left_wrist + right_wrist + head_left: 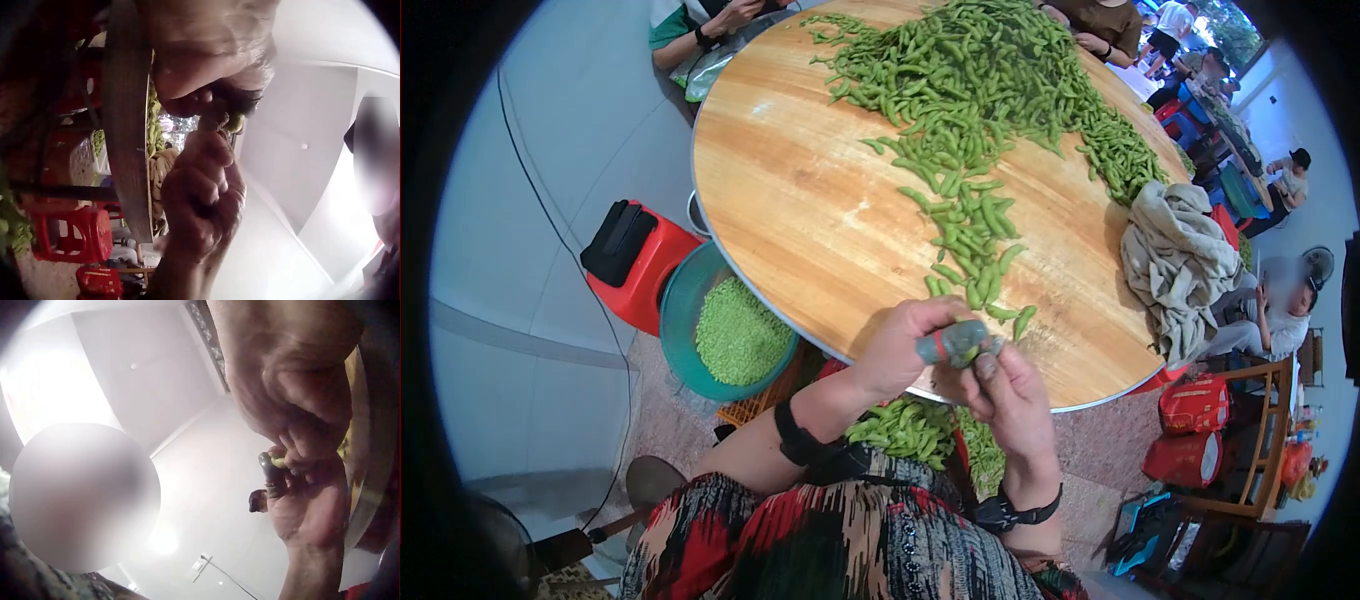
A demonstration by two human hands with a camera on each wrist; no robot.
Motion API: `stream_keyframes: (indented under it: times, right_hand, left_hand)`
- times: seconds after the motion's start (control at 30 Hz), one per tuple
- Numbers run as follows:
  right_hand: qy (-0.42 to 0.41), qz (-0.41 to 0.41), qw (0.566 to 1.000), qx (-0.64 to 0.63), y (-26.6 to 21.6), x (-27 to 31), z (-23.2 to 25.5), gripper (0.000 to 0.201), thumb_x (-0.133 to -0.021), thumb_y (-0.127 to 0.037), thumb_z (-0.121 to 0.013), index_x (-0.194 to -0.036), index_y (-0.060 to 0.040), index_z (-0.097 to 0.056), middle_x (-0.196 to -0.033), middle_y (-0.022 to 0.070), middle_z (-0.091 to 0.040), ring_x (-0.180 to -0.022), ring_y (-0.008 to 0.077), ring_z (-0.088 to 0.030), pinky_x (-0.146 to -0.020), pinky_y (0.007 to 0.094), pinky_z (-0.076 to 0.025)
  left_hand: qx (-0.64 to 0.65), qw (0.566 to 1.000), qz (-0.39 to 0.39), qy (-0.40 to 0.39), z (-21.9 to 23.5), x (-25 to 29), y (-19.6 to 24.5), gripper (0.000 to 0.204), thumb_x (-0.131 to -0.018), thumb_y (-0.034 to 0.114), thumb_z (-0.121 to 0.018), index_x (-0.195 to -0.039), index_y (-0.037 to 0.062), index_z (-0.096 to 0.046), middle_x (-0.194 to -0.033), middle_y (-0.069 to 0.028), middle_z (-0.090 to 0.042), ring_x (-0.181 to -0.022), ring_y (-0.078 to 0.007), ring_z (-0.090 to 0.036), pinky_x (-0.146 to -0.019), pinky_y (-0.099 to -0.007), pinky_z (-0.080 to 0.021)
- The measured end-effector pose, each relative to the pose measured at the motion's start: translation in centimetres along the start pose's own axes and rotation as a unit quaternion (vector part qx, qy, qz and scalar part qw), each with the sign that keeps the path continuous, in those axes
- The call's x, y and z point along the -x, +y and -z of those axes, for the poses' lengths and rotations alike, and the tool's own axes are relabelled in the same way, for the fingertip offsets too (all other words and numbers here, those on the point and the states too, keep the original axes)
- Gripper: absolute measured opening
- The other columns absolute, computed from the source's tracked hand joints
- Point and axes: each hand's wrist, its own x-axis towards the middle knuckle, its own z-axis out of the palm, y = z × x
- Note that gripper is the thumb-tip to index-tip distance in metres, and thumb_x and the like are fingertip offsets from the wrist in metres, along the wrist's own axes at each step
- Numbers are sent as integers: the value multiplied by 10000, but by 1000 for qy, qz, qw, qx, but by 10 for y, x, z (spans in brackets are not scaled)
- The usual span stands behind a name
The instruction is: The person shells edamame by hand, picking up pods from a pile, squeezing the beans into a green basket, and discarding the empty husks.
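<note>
Both hands meet over the near edge of the round wooden table (800, 190). My left hand (895, 350) wears a grey finger cover (963, 337) with a red band and pinches a green bean pod (969, 353). My right hand (1017, 398), fingers curled, grips the same pod from the other side. In the right wrist view a bit of the pod (278, 461) shows between the fingertips; the rest is hidden by them. A trail of loose bean pods (980, 250) runs up to the hands from a large heap (970, 70).
Left of the table stands a teal basin (675, 345) of shelled beans (743, 335), beside a red stool (640, 290). More pods (905, 430) lie below the table edge. A crumpled cloth (1175, 255) rests at the table's right. Other people sit around the far side.
</note>
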Motion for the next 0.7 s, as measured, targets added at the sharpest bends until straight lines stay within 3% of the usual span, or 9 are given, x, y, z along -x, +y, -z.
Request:
stream_keyframes:
  times: [0.1, 0.2, 0.27, 0.3, 0.4, 0.5, 0.57, 0.63, 0.7]
  right_hand:
    - [-23, -72, 994, -79, -2, -1, 3, 163, -954, -194, -430, -962, -67, -530, -647, -26, -498, -483, 30, -381, -429, 172, -296]
    - [-3, -34, 999, -18, 6, -6, 9, 125, -931, -137, -462, -913, -49, -549, -653, -19, -513, -509, 32, -406, -452, 182, -324]
    - [41, 129, 975, 175, 11, -11, 15, 108, -900, -72, -482, -843, -23, -559, -655, -20, -527, -545, 36, -436, -477, 199, -355]
    - [43, 133, 974, 178, 7, -12, 16, 108, -900, -72, -482, -843, -23, -559, -655, -20, -527, -545, 36, -436, -477, 199, -355]
    - [47, 79, 980, 176, 2, -14, 24, 104, -889, -55, -487, -832, -10, -560, -622, -30, -514, -548, 42, -448, -488, 209, -372]
    - [28, 43, 993, 103, 4, -17, 28, 101, -895, -74, -497, -849, -8, -558, -615, -37, -511, -543, 36, -443, -474, 211, -368]
    - [47, 43, 985, 162, -5, -17, 25, 118, -888, -118, -529, -867, -6, -562, -603, 22, -550, -523, 98, -510, -473, 247, -400]
    - [179, 241, 882, 364, -10, -20, 19, 151, -868, -157, -564, -876, -6, -569, -612, 117, -574, -529, 204, -576, -492, 299, -434]
    - [205, 228, 880, 364, -19, -17, 13, 179, -843, -170, -595, -919, -10, -566, -631, 177, -567, -567, 285, -601, -519, 340, -453]
  left_hand:
    - [84, 993, 66, -54, 9, 0, 0, 155, -850, 162, -594, -798, 16, -587, -829, -42, -534, -765, -107, -524, -700, -217, -403]
    - [18, 998, 61, -20, -2, 0, 4, 129, -823, 126, -634, -837, 13, -575, -852, -26, -549, -754, -87, -524, -665, -211, -411]
    - [-155, 987, 10, 36, -4, 0, -3, 182, -797, 57, -657, -935, 0, -552, -821, -5, -558, -710, -80, -548, -623, -205, -448]
    - [-154, 987, 5, 32, -6, 0, 0, 182, -797, 57, -657, -935, 0, -552, -821, -5, -558, -710, -80, -548, -623, -205, -448]
    - [-115, 988, 88, 51, -8, 1, 4, 130, -826, 22, -607, -948, -10, -574, -800, -28, -601, -719, -81, -582, -640, -235, -495]
    - [-136, 988, 69, 34, -5, 3, 1, 165, -834, 8, -590, -997, -16, -576, -838, -40, -615, -723, -82, -585, -647, -232, -495]
    - [-147, 988, 37, 31, -11, 3, 3, 253, -842, -22, -557, -1094, -13, -548, -860, -49, -612, -719, -87, -588, -655, -230, -497]
    - [-196, 978, 49, 53, -13, 7, 0, 298, -826, -10, -564, -1123, 12, -552, -884, -106, -621, -715, -137, -627, -627, -265, -512]
    - [-288, 957, 24, 36, -17, 10, 6, 386, -815, 3, -578, -1190, 38, -491, -875, -125, -621, -717, -162, -631, -621, -276, -510]
